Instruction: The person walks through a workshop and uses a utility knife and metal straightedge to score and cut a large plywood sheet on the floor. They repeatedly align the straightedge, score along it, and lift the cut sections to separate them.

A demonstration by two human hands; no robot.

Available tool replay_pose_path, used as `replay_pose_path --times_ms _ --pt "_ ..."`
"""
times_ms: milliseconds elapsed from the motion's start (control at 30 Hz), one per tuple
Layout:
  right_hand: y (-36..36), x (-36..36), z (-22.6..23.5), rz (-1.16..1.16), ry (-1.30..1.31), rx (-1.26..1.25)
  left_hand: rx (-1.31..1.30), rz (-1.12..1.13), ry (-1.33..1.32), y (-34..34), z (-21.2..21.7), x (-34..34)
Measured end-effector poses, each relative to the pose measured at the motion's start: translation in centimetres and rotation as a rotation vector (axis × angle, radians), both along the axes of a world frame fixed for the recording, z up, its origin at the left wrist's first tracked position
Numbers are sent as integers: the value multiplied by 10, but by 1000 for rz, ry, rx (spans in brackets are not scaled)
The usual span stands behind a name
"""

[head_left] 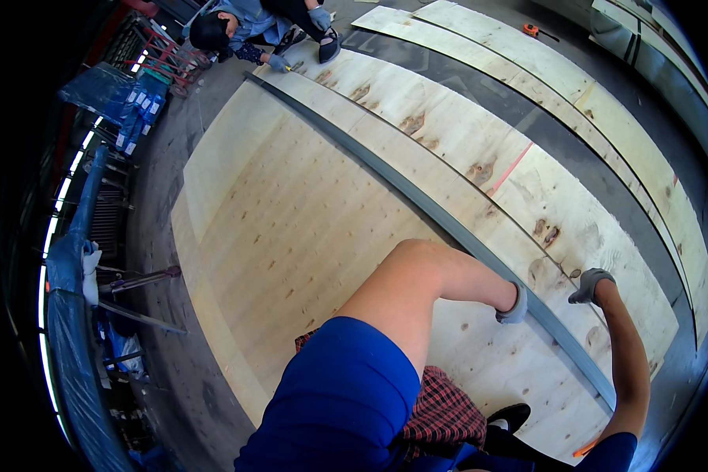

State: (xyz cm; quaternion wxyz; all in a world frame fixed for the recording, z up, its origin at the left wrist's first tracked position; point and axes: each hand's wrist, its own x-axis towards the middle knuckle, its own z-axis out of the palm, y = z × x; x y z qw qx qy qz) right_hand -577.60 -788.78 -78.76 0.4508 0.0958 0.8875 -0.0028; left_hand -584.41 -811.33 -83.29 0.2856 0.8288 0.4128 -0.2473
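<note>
My left hand (pixel 512 305), in a grey glove, presses down at the near edge of a long grey metal bar (pixel 401 182). The bar lies diagonally across a large pale plywood sheet (pixel 291 212). Farther right, my right hand (pixel 592 286) is also gloved, its fingers curled together low over a narrow strip of plywood beyond the bar; whatever they hold is hidden. A dark seam (pixel 448 165) runs along the wood near that hand. At the bar's far end, a crouching person's gloved hand (pixel 278 63) holds a small yellow tool (pixel 293 68) against the wood.
More long plywood strips (pixel 598 118) lie on the dark floor to the right. An orange tape measure (pixel 531 30) rests at the far right. Left are a red hand truck (pixel 169 59) and plastic-wrapped blue goods (pixel 138 110). My shoe (pixel 511 415) stands on the plywood.
</note>
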Motion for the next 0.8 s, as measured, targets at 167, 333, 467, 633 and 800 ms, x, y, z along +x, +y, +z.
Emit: replay_pose_path --times_ms 167,333,467,633,800 --pt "3 -1 -5 31 7 1 33 -4 -15 -2 -1 0" --pt "4 4 -6 11 12 14 66 -49 -17 1 18 -3" --pt "1 1 -3 2 -16 18 47 -39 10 0 17 -5" --pt "2 3 -4 0 4 17 59 -21 -8 1 13 -5" --pt "4 3 -7 5 10 26 67 -82 -16 4 9 -6"
